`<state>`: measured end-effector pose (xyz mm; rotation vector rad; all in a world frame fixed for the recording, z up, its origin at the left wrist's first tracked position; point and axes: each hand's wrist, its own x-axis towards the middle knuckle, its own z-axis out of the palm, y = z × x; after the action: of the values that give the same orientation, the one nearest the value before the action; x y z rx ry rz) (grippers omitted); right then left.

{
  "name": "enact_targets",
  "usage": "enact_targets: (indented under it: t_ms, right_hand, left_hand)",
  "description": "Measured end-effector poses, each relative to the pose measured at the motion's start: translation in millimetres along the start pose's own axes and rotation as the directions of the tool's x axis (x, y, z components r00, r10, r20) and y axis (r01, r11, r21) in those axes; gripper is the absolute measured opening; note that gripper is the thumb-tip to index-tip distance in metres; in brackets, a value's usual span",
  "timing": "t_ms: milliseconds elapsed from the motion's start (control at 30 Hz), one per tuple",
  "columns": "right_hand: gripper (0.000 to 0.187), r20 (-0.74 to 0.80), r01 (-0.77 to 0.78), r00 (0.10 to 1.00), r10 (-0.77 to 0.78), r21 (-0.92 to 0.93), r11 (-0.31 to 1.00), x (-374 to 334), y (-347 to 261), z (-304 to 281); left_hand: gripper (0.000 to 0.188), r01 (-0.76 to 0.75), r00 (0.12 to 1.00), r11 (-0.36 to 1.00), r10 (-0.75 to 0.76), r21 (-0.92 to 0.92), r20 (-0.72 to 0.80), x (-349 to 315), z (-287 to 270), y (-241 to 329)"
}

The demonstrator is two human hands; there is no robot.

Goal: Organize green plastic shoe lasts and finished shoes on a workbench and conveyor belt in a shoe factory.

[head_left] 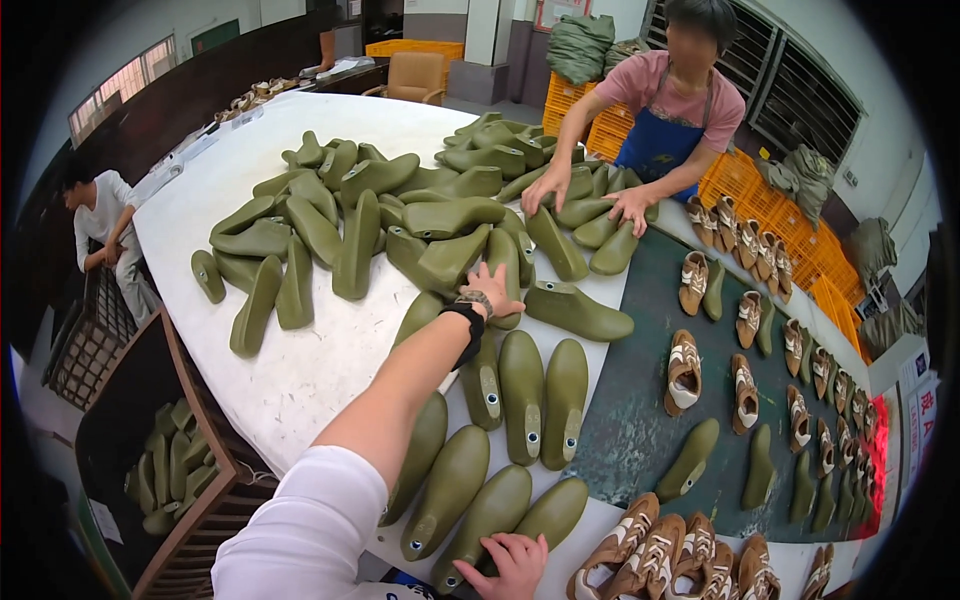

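Olive-green shoe lasts cover much of the white table (190, 330). My left arm reaches forward, a dark band at its wrist. My left hand (490, 292), fingers spread, is at the near end of an upright-pointing shoe last (503, 258) beside the heap. Close to me, my right hand (512, 566) lies with fingers apart over the near end of a shoe last (490, 515). Another shoe last (447, 490) lies alongside to its left. Farther out, a pair of lasts (521, 390) lies side by side, and one last (578, 311) lies crosswise.
Across the table a person in a blue apron (655, 140) has both hands on lasts. To the right, brown-and-white shoes (684, 372) and lasts stand in rows on a dark green surface (640, 400). A cart (200, 530) of lasts is at left; orange crates (745, 190) stand behind.
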<state>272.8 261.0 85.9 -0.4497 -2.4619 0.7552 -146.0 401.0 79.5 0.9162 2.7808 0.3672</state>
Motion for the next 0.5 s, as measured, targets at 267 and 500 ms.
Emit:
enact_targets:
  t_ms: [267, 500]
  right_hand:
    - [0.044, 0.013, 0.002, 1.0, -0.002, 0.023, 1.0, 0, -4, 5]
    - [0.042, -0.038, 0.017, 0.999, -0.017, 0.01, 1.0, -1, 9, 10]
  left_hand:
    - [0.104, 0.237, 0.953, 0.957, -0.262, 0.168, 0.148, 26, -6, -3]
    - [0.091, -0.106, 0.972, 0.882, -0.005, 0.46, 0.235, -32, 1, -1]
